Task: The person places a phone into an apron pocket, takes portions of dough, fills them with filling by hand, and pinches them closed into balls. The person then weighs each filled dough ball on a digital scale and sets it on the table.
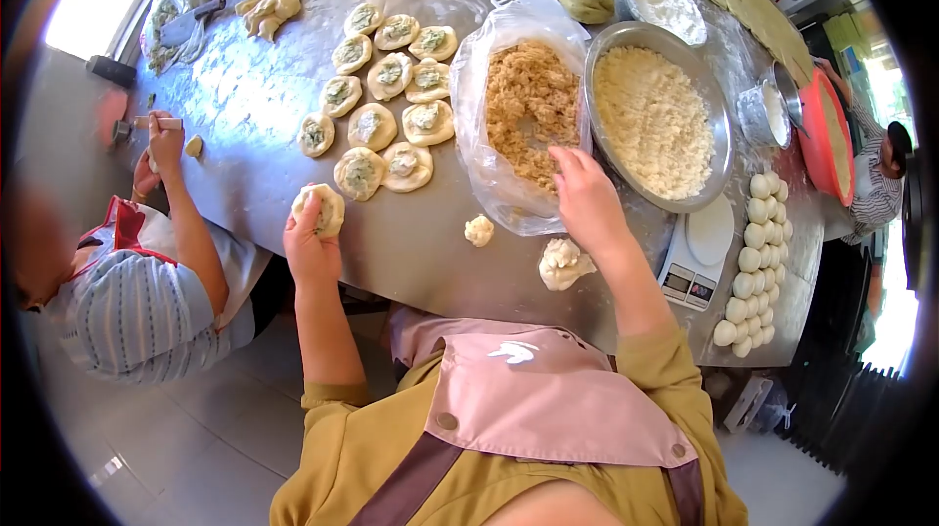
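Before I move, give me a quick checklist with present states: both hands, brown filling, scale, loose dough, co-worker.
1. Left hand has the dough round: ok, held by its edge.
2. Right hand at the brown filling: ok, fingertips at its near right edge; whether they grip any, cannot tell.
3. Plastic bag open around the filling: ok.
4. Scale reading: cannot tell, digits too small.
5. Front of table free of loose dough: not ok, small piece and larger lump lie there.
6. Co-worker's hand apart from yours: ok, off to the left.
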`<state>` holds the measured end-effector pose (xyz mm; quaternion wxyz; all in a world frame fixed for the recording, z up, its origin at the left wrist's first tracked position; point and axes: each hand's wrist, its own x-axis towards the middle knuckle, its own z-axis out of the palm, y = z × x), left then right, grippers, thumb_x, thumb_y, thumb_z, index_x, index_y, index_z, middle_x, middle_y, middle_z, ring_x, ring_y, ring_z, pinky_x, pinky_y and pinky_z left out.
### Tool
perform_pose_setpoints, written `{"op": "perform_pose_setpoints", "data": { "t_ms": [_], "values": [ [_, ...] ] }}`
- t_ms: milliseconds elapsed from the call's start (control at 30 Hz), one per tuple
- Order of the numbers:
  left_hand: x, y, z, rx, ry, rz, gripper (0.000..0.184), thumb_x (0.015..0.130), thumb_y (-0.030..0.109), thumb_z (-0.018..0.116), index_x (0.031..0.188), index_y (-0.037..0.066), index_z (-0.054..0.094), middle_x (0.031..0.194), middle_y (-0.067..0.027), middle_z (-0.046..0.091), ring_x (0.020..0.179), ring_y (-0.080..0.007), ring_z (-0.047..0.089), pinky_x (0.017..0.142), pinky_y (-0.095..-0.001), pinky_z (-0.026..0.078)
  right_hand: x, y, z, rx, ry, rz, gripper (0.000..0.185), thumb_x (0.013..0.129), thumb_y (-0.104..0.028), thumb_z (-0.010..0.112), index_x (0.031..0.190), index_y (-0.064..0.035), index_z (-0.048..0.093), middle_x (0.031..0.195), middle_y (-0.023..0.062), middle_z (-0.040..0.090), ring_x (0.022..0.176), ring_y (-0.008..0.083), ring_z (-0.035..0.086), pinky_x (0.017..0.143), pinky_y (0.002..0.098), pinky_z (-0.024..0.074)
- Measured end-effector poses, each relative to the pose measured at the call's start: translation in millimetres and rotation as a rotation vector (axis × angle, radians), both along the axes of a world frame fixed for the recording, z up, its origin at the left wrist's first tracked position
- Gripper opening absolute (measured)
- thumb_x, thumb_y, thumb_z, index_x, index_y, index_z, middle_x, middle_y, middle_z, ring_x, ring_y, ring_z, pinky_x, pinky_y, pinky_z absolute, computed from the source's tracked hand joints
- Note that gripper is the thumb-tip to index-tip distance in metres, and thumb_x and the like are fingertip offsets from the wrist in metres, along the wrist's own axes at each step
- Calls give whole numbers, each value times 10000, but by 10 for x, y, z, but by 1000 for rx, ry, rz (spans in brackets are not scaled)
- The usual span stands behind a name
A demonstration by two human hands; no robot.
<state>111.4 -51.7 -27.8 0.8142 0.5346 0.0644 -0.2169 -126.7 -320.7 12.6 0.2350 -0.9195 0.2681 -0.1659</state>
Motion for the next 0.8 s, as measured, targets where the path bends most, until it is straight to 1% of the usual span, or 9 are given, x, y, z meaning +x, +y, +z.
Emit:
{"op": "perform_pose_setpoints", "data": {
  "t_ms": [67, 133, 200, 367, 467, 600, 633, 733, 800],
  "values": [
    [-78, 15, 162, -261, 264, -46, 302, 941, 182, 563, 1192, 14, 554, 1077, -104, 614, 899, -190, 617, 788, -342, 520, 92, -86, -110, -41, 52, 59, 413, 826, -38, 612, 1232, -37, 532, 1152, 173, 577, 1060, 358, 562, 905, 409, 466],
    [-168, -62, 262, -474, 364, -191, 354, 961, 217, 513, 1258, 26, 508, 1163, -119, 592, 980, -228, 592, 845, -377, 499, 159, -109, -193, -129, 74, 141, 447, 822, -46, 614, 1259, -52, 523, 1177, 172, 570, 1087, 360, 552, 917, 400, 463],
    [-296, -238, 430, -651, 445, -377, 360, 952, 212, 523, 1263, 35, 493, 1194, -115, 580, 1049, -239, 575, 882, -392, 486, 156, -94, -285, -80, 130, 144, 356, 819, -72, 627, 1170, -55, 575, 1116, 169, 575, 1046, 359, 559, 888, 403, 473],
    [-653, -821, 656, -530, 530, -538, 360, 928, 119, 563, 1269, 52, 471, 1177, -124, 580, 1081, -262, 588, 886, -377, 511, 144, -113, -276, 56, 259, 56, 160, 820, -80, 633, 974, -39, 638, 923, 153, 594, 866, 349, 599, 774, 410, 500],
    [-776, -1121, 730, -456, 482, -666, 370, 937, 92, 543, 1293, 51, 453, 1206, -110, 567, 1087, -263, 588, 912, -387, 503, 207, -97, -74, 163, -64, -38, 145, 818, -63, 628, 960, -37, 645, 885, 148, 604, 822, 347, 605, 736, 406, 500],
    [-913, -1466, 660, -328, 313, -617, 352, 941, 95, 534, 1283, 55, 456, 1211, -104, 564, 1079, -269, 592, 922, -396, 500, 373, -97, 113, 282, -316, -234, 181, 817, -97, 671, 989, -40, 666, 904, 137, 620, 694, 250, 619, 640, 345, 500],
    [-926, -1529, 670, -329, 356, -593, 324, 948, 135, 531, 1259, 66, 473, 1205, -93, 567, 1094, -249, 580, 931, -405, 487, 402, -148, 22, 360, -314, -234, 188, 823, -128, 693, 988, -38, 676, 900, 112, 628, 647, 190, 618, 627, 303, 507],
    [-945, -1684, 603, -300, 479, -521, 304, 971, 197, 498, 1248, 73, 480, 1208, -83, 565, 1125, -222, 559, 953, -420, 465, 462, -72, 202, 441, -362, -273, 176, 829, -108, 696, 987, -33, 679, 905, 98, 641, 707, 172, 641, 664, 285, 519],
    [-976, -1745, 477, -427, 482, -559, 305, 996, 252, 450, 1241, 73, 484, 1215, -75, 559, 1126, -201, 549, 969, -417, 448, 464, -5, 371, 566, -379, -242, 168, 829, -74, 690, 991, -32, 679, 912, 94, 650, 740, 166, 650, 684, 276, 523]
  ]
}}
